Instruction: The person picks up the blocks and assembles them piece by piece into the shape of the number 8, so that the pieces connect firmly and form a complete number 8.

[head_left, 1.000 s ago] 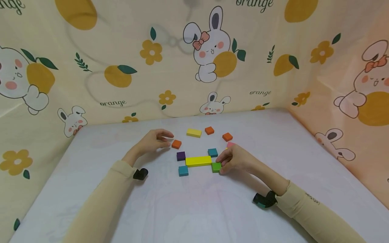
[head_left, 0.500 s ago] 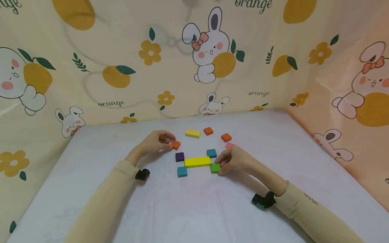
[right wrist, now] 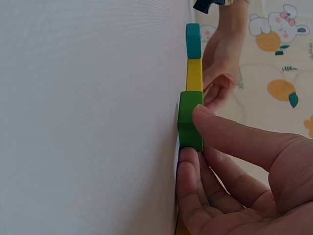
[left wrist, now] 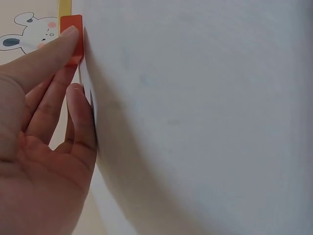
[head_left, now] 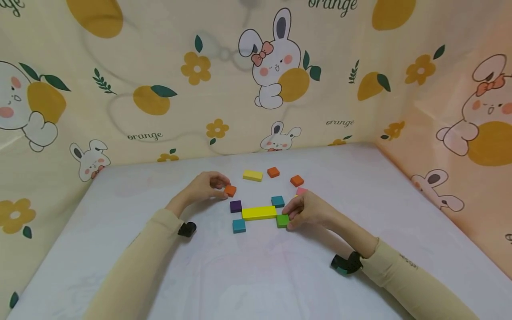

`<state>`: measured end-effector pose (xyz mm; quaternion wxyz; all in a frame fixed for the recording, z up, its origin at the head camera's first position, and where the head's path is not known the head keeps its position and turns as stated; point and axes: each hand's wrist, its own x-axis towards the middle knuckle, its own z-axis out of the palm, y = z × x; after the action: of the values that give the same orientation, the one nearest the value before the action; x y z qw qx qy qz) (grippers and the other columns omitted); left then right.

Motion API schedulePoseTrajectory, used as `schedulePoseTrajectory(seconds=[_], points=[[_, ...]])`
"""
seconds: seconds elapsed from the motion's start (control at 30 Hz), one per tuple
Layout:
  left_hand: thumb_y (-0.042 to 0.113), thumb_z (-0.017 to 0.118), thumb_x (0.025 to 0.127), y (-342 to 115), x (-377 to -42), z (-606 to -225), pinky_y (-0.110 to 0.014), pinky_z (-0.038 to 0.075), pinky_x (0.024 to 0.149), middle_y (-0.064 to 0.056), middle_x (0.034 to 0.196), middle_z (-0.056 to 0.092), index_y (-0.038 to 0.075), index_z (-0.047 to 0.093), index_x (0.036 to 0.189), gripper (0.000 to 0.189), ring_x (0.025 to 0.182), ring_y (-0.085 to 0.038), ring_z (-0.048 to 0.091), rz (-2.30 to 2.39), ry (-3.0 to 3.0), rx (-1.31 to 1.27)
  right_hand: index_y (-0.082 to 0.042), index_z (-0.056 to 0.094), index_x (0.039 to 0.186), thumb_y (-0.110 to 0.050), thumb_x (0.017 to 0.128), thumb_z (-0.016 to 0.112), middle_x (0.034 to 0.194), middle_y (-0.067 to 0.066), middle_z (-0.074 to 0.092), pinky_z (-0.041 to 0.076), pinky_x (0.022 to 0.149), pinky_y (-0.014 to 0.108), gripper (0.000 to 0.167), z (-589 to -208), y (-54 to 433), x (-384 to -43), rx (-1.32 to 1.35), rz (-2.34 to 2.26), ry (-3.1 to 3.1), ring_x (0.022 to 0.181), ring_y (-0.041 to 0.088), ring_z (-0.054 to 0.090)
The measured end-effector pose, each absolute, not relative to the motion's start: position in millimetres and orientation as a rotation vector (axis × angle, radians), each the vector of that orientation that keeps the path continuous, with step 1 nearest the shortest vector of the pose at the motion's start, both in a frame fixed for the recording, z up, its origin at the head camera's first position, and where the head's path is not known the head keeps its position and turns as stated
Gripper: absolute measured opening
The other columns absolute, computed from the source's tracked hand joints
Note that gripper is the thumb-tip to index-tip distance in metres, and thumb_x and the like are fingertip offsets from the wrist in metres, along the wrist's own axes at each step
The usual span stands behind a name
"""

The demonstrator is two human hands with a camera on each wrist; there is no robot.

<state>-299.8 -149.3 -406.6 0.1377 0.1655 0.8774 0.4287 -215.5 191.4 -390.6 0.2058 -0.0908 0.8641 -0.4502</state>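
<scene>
My left hand (head_left: 208, 186) pinches an orange block (head_left: 230, 191) between thumb and fingers; in the left wrist view the thumb lies on the face of this orange block (left wrist: 72, 41). My right hand (head_left: 312, 211) holds a green block (head_left: 282, 221), its thumb on the side of the green block (right wrist: 190, 120) in the right wrist view. The green block touches the right end of a long yellow block (head_left: 259, 213). Teal blocks stand at that yellow block's lower left (head_left: 239, 226) and upper right, and a purple block (head_left: 236, 206) at its upper left.
Behind lie a short yellow block (head_left: 253, 175) and two more orange blocks, one at the back (head_left: 273, 172) and one further right (head_left: 297, 180). A pink block (head_left: 302, 191) is partly hidden behind my right hand. A patterned cloth wall (head_left: 224, 98) bounds the white table.
My left hand has moved slightly right and taken hold of the orange block. My right hand stays at the green block. The view has shifted a little.
</scene>
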Motion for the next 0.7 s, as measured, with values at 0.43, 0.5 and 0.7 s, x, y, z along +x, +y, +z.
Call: schedulePoseTrajectory(seconds=[0.43, 0.5, 0.7], points=[[0.018, 0.085, 0.079, -154, -298, -408, -0.037, 0.048, 0.093, -0.002, 0.109, 0.067, 0.012, 0.066, 0.113, 0.040, 0.100, -0.023, 0.060, 1.249, 2.591, 0.463, -0.003, 0.074, 0.101, -0.001, 0.071, 0.087, 0.090, 0.006, 0.069, 0.053, 0.074, 0.027, 0.032, -390, 188, -215, -0.268, -1.266, 2.396, 0.078, 0.021, 0.060], [0.019, 0.087, 0.077, -155, -297, -407, -0.037, 0.048, 0.091, -0.002, 0.107, 0.066, 0.012, 0.067, 0.112, 0.040, 0.098, -0.023, 0.060, 1.269, 2.617, 0.469, -0.003, 0.074, 0.101, -0.002, 0.071, 0.087, 0.091, 0.006, 0.069, 0.053, 0.074, 0.027, 0.033, -390, 188, -214, -0.276, -1.267, 2.396, 0.078, 0.021, 0.060], [0.025, 0.090, 0.073, -160, -291, -403, -0.038, 0.050, 0.087, -0.002, 0.106, 0.066, 0.012, 0.067, 0.109, 0.044, 0.100, -0.022, 0.058, 1.390, 2.657, 0.435, -0.003, 0.074, 0.100, -0.003, 0.071, 0.088, 0.090, 0.006, 0.069, 0.053, 0.074, 0.026, 0.032, -389, 191, -214, -0.277, -1.254, 2.408, 0.078, 0.022, 0.060]])
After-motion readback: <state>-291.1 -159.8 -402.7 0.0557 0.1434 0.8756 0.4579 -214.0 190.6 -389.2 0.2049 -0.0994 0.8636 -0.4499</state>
